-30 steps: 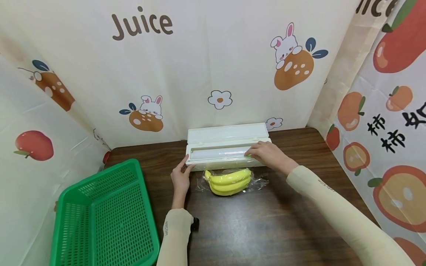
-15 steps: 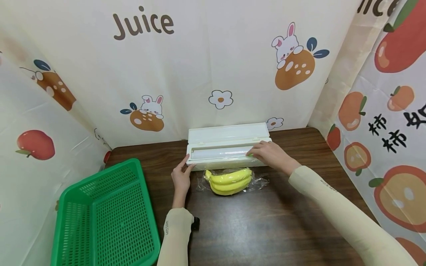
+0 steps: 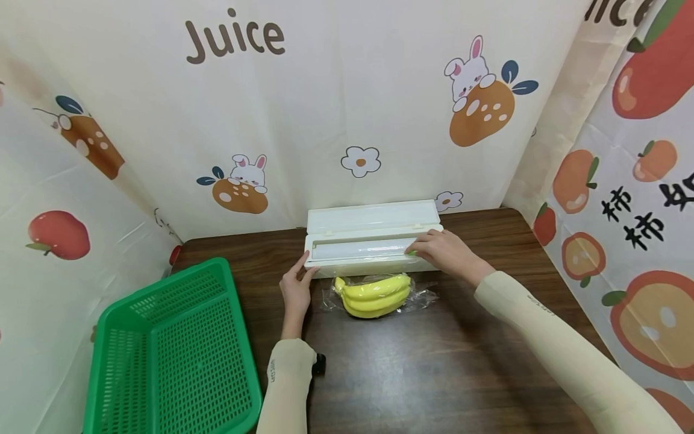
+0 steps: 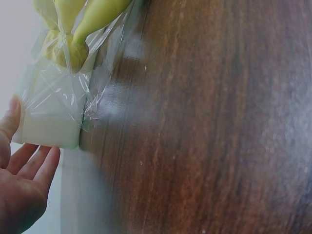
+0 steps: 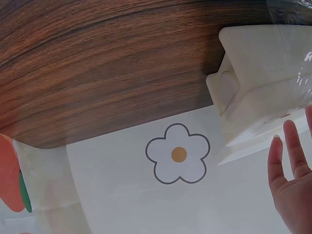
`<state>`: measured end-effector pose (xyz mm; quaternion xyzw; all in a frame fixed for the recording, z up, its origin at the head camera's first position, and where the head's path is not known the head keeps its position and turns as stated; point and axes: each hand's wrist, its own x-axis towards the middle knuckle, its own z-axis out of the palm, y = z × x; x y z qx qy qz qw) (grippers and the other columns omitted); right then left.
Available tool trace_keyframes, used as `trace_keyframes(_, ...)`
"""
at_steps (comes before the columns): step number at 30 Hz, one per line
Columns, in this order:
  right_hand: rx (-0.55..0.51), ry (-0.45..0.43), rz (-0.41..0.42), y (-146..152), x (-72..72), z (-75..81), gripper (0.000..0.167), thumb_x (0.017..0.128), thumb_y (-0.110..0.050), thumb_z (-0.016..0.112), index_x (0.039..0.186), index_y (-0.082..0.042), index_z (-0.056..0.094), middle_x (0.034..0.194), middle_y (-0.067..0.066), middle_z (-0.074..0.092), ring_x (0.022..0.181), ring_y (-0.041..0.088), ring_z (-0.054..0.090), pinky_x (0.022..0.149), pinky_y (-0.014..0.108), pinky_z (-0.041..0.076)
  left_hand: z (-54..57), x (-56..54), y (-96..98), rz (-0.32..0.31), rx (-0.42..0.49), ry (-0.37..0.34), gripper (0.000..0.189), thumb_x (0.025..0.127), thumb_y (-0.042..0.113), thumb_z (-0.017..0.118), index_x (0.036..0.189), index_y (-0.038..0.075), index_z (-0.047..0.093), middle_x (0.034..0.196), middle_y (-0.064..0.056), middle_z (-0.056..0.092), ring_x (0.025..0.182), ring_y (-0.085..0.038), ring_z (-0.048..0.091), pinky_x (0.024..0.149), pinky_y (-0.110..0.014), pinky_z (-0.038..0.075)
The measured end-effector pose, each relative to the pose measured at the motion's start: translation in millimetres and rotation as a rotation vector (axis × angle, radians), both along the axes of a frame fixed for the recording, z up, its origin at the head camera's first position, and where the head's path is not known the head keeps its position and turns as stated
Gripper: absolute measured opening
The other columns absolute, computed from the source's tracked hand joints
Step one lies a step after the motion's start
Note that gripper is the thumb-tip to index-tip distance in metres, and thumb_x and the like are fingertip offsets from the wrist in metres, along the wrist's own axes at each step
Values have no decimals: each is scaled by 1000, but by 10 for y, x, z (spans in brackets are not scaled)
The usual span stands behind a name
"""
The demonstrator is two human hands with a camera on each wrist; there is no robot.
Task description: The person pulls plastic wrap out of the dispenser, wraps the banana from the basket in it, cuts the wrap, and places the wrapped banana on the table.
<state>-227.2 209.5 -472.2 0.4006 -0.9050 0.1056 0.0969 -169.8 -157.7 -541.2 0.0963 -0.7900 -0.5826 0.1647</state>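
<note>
A white cling film dispenser stands at the table's far side, its lid raised and a film roll inside. My left hand holds its left end; in the left wrist view the thumb and fingertips lie around that end. My right hand pinches a small green slide cutter on the dispenser, near its right end. The right wrist view shows only some of these fingers, and the cutter is out of sight there. Film-wrapped bananas lie just in front of the dispenser, close to both hands.
A green perforated basket stands at the left of the brown wooden table. Behind the table hangs a printed curtain, with another on the right. The raised lid is close to the back curtain.
My right hand has slid a little to the right along the dispenser, with the green cutter. My left hand keeps its place on the left end, and the bananas stay put.
</note>
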Motion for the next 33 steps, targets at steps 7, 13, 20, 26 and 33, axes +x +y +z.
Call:
trace_keyframes(7, -21, 24, 9, 34, 9, -7, 22, 96, -7, 76, 112, -22, 81, 112, 1, 78, 97, 30, 69, 72, 49, 55, 7, -1, 22, 16, -28, -8, 49, 91, 12, 81, 139, 17, 71, 138, -11, 68, 98, -17, 71, 54, -13, 38)
trace_keyframes(13, -26, 4, -4, 75, 14, -7, 22, 96, -8, 76, 112, -22, 81, 113, 1, 78, 98, 30, 69, 71, 48, 54, 29, 2, 37, 5, -17, -14, 47, 92, 13, 80, 139, 17, 71, 139, -12, 67, 118, -21, 70, 59, -12, 42)
trace_keyframes(20, -21, -2, -7, 103, 18, 3, 21, 97, -8, 75, 112, -21, 81, 112, 1, 77, 96, 29, 68, 70, 47, 53, 23, -3, 34, 12, -30, -17, 48, 91, 16, 82, 139, 19, 71, 139, -10, 67, 122, -22, 68, 59, -15, 39)
trace_keyframes(26, -36, -5, -19, 158, 21, -9, 20, 98, -7, 74, 111, -20, 81, 112, 1, 77, 95, 29, 67, 69, 46, 53, 10, -15, 26, 18, -21, -13, 48, 92, 15, 82, 139, 19, 71, 138, -11, 68, 121, -21, 69, 64, -11, 43)
trace_keyframes(33, -50, 9, -17, 228, 29, -24, 21, 97, -4, 74, 110, -18, 82, 106, 1, 78, 92, 28, 67, 67, 42, 51, 7, -2, 11, 26, -20, -12, 49, 92, 16, 81, 139, 18, 71, 137, -12, 69, 120, -22, 70, 66, -10, 44)
